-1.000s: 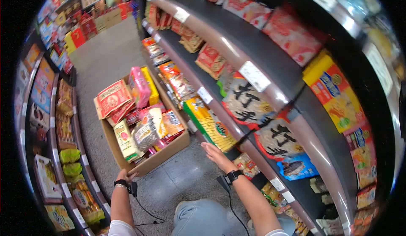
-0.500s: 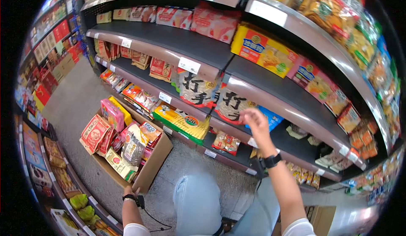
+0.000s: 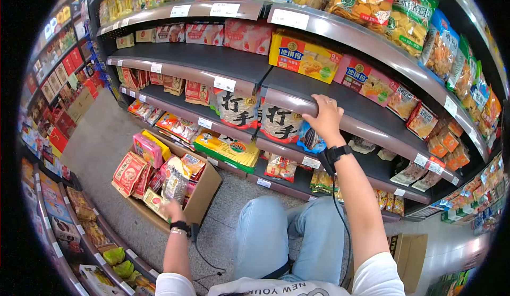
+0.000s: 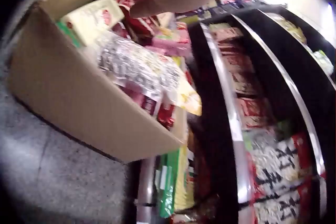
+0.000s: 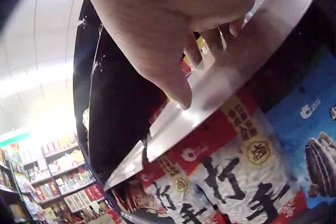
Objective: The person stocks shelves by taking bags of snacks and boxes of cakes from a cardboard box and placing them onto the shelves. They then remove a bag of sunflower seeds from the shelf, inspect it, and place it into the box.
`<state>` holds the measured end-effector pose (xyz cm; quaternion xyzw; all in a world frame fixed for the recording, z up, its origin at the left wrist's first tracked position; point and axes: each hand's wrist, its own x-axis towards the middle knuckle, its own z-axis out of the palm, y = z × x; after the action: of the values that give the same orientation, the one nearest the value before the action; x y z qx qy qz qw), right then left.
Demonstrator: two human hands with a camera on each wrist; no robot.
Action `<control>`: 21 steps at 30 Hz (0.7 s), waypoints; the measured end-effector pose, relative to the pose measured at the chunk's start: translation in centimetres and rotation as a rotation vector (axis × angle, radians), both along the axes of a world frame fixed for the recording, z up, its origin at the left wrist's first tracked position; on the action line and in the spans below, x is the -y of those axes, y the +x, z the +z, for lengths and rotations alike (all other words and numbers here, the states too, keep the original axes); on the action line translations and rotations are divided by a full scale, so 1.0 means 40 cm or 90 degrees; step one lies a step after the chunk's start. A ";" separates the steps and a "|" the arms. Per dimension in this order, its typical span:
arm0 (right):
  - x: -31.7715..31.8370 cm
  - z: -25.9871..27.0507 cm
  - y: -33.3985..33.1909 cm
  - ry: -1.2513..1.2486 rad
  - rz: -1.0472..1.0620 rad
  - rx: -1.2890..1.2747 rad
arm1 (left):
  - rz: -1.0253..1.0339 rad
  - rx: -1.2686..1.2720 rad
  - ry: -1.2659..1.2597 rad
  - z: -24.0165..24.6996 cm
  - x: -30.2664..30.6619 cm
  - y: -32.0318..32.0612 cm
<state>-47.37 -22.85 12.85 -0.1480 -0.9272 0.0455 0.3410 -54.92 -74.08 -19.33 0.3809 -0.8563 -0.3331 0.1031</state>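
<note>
Blurred in the head view, my left hand point(image 3: 172, 210) is over the near corner of the cardboard box point(image 3: 203, 195), close to a cream packet point(image 3: 154, 202) and a clear bag of seeds point(image 3: 175, 182). The left wrist view has its relaxed fingers above the box point(image 4: 79, 108), holding nothing visible. My right hand point(image 3: 326, 116) grips the front edge of a middle shelf point(image 3: 361, 125), fingers over the top and thumb on the front face point(image 5: 184, 103). Below it hang white-and-red bags with black lettering point(image 3: 281, 122) and a blue bag point(image 3: 311, 138).
A yellow boxed snack point(image 3: 303, 57) and a pink one point(image 3: 366, 79) stand on the shelf behind my right hand. Yellow noodle packs point(image 3: 227, 148) lie low beside the box. Another shelf point(image 3: 95, 237) runs along the left, and an open carton point(image 3: 411, 256) stands on the floor at right.
My right hand has moved up from beside the hanging bags onto the shelf edge. My left hand has left the box's near lower edge and moved over its contents. The view has turned right.
</note>
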 end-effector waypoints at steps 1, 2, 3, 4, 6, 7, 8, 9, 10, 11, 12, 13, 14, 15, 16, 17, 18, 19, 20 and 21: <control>0.006 -0.007 0.007 0.044 -0.015 -0.003 | -0.079 -0.082 0.021 0.002 -0.038 -0.033; 0.012 -0.016 0.011 0.089 -0.028 -0.006 | -0.133 -0.199 0.167 0.011 -0.090 -0.062; 0.015 -0.022 0.009 0.133 -0.041 -0.009 | -0.186 -0.317 0.311 0.017 -0.146 -0.097; 0.018 -0.020 0.010 0.131 -0.038 -0.022 | -0.222 -0.328 0.461 0.015 -0.193 -0.152; 0.001 -0.034 0.000 0.147 -0.046 -0.037 | -0.304 -0.267 0.709 0.260 -0.325 -0.120; -0.004 -0.040 -0.007 0.155 -0.051 -0.045 | -0.334 -0.217 0.796 0.356 -0.377 -0.121; 0.004 -0.030 0.000 0.128 -0.038 -0.051 | -0.374 -0.222 0.854 0.374 -0.416 -0.165; 0.002 -0.030 -0.002 0.137 -0.044 -0.051 | -0.418 -0.228 0.913 0.389 -0.454 -0.215; -0.003 -0.033 -0.003 0.147 -0.050 -0.050 | -0.410 -0.213 0.973 0.434 -0.493 -0.249; -0.006 -0.036 -0.003 0.158 -0.056 -0.047 | -0.400 -0.195 1.035 0.482 -0.528 -0.279; 0.000 -0.029 0.003 0.143 -0.057 -0.044 | -0.391 -0.227 1.056 0.521 -0.554 -0.314; 0.001 -0.025 0.007 0.136 -0.048 -0.038 | -0.383 -0.260 1.077 0.547 -0.574 -0.356; -0.003 -0.020 0.007 0.133 -0.041 -0.035 | -0.384 -0.285 1.101 0.562 -0.578 -0.410; -0.010 -0.023 0.003 0.130 -0.033 -0.030 | -0.333 -0.326 1.138 0.585 -0.589 -0.451; -0.022 -0.031 -0.002 0.140 -0.029 -0.030 | -0.319 -0.354 1.144 0.589 -0.592 -0.495; -0.025 -0.033 -0.007 0.134 -0.021 -0.034 | -0.306 -0.380 1.148 0.591 -0.592 -0.539; -0.021 -0.025 -0.004 0.127 -0.013 -0.035 | -0.288 -0.372 1.172 0.596 -0.595 -0.577; -0.018 -0.022 -0.001 0.118 -0.007 -0.035 | -0.340 -0.352 1.163 0.607 -0.592 -0.593; -0.020 -0.024 -0.003 0.122 -0.012 -0.031 | -0.399 -0.318 1.159 0.617 -0.590 -0.608; -0.024 -0.023 -0.005 0.120 -0.011 -0.031 | -0.456 -0.281 1.156 0.622 -0.596 -0.617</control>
<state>-47.55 -21.88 11.92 -0.1219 -0.9176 -0.0411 0.3761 -79.61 -50.22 5.55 -0.0356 -0.3034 -0.9357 -0.1764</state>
